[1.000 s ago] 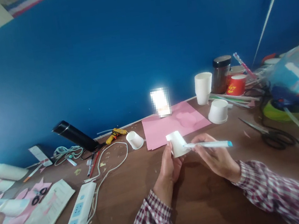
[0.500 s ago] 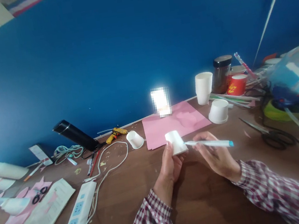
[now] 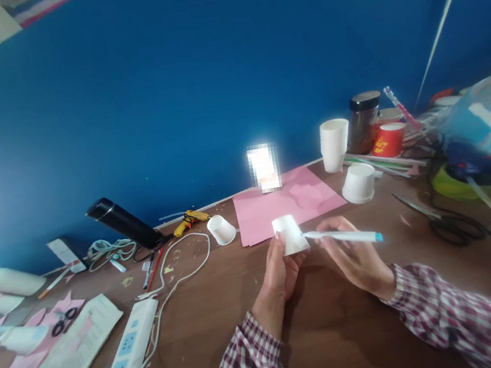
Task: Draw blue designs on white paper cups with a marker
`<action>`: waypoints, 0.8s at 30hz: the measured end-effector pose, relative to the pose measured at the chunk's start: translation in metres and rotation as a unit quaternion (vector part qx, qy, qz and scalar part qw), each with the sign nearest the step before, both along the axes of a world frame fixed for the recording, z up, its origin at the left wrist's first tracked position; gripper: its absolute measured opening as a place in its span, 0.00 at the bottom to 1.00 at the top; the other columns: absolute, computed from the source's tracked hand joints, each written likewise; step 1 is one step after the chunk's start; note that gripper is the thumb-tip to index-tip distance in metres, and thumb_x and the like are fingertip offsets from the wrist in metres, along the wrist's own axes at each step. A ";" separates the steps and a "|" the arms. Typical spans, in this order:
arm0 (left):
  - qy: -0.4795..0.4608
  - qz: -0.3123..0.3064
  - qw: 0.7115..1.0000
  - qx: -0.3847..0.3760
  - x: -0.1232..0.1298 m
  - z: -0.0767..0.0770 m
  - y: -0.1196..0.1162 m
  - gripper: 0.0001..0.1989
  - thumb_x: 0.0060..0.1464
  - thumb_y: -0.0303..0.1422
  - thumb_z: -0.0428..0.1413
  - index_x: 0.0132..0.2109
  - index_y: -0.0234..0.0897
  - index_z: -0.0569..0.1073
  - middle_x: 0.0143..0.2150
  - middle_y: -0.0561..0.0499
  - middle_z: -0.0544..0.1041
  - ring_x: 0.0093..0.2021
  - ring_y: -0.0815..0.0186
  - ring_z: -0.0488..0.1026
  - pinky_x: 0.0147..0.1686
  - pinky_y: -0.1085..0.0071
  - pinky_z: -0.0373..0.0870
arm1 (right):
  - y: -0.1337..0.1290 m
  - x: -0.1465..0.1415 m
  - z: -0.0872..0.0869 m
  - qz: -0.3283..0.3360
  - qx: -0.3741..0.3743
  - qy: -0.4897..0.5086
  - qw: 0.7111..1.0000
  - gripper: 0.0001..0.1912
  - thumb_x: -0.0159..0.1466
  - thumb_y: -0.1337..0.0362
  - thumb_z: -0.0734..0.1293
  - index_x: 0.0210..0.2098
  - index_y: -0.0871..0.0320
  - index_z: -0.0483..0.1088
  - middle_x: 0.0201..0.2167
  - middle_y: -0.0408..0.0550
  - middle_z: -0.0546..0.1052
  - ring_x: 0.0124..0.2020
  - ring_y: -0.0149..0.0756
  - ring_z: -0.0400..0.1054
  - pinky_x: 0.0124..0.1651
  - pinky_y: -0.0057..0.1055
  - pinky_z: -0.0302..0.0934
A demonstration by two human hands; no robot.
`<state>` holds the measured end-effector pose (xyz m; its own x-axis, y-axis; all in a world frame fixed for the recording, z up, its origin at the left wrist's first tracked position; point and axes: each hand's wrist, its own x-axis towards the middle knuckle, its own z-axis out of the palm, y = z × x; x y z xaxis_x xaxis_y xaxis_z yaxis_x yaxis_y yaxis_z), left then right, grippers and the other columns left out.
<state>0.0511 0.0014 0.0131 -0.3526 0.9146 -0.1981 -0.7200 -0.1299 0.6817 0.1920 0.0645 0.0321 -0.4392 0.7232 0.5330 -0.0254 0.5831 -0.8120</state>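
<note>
A small white paper cup (image 3: 290, 234) is held tilted in my left hand (image 3: 277, 265), thumb on its near side and fingers beneath. My right hand (image 3: 351, 254) grips a white marker pen (image 3: 348, 235) with a light blue end that points right. The marker's tip meets or nearly meets the cup's right side; I cannot tell if it touches. Just beyond the cup lies pink paper (image 3: 263, 212) on the brown table. Another white paper cup (image 3: 221, 230) rests to the left, and an upside-down one (image 3: 358, 183) stands to the right.
Stacked white cups (image 3: 335, 145), a dark-lidded jar (image 3: 363, 122) and a red cup (image 3: 388, 140) stand at the back right. Large scissors (image 3: 455, 228) lie right of my hand. At left are a power strip (image 3: 125, 349), a white cable, a black cylinder (image 3: 125, 223) and a yellow glue gun (image 3: 190, 220).
Both hands keep the same grips. The cup and the marker have shifted only very slightly; the rest looks the same.
</note>
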 end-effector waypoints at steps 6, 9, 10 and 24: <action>0.014 -0.006 1.000 -0.001 0.001 0.002 0.001 0.20 0.56 0.42 0.56 0.49 0.31 0.72 0.43 0.43 0.76 0.38 0.64 0.73 0.36 0.68 0.71 | 0.000 0.001 0.001 0.008 -0.005 0.004 1.000 0.05 0.68 0.62 0.60 0.41 0.56 0.65 0.34 0.46 0.71 0.34 0.35 0.69 0.37 0.30 0.64; 0.006 0.005 1.000 0.002 0.001 0.002 0.001 0.19 0.56 0.41 0.57 0.50 0.31 0.72 0.44 0.43 0.76 0.41 0.63 0.73 0.41 0.66 0.72 | -0.001 0.000 0.002 0.010 -0.014 0.010 1.000 0.05 0.68 0.62 0.61 0.40 0.56 0.65 0.34 0.47 0.71 0.34 0.35 0.70 0.36 0.30 0.65; 0.003 0.006 1.000 0.005 0.001 0.002 0.001 0.19 0.57 0.41 0.56 0.50 0.32 0.72 0.45 0.43 0.76 0.42 0.62 0.73 0.43 0.65 0.72 | -0.001 0.000 0.002 0.008 -0.015 0.011 1.000 0.05 0.68 0.61 0.61 0.40 0.56 0.65 0.34 0.47 0.71 0.34 0.35 0.70 0.36 0.30 0.65; -0.005 0.036 0.999 -0.040 0.003 0.004 0.005 0.23 0.60 0.46 0.49 0.51 0.32 0.72 0.47 0.41 0.77 0.42 0.61 0.75 0.42 0.65 0.74 | 0.001 0.002 -0.003 0.004 -0.004 0.004 1.000 0.05 0.68 0.62 0.61 0.40 0.56 0.66 0.32 0.46 0.71 0.31 0.33 0.69 0.34 0.27 0.64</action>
<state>0.0538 0.0067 0.0174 -0.4146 0.8681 -0.2731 -0.7170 -0.1267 0.6855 0.1936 0.0651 0.0288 -0.4411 0.7238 0.5307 -0.0365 0.5764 -0.8164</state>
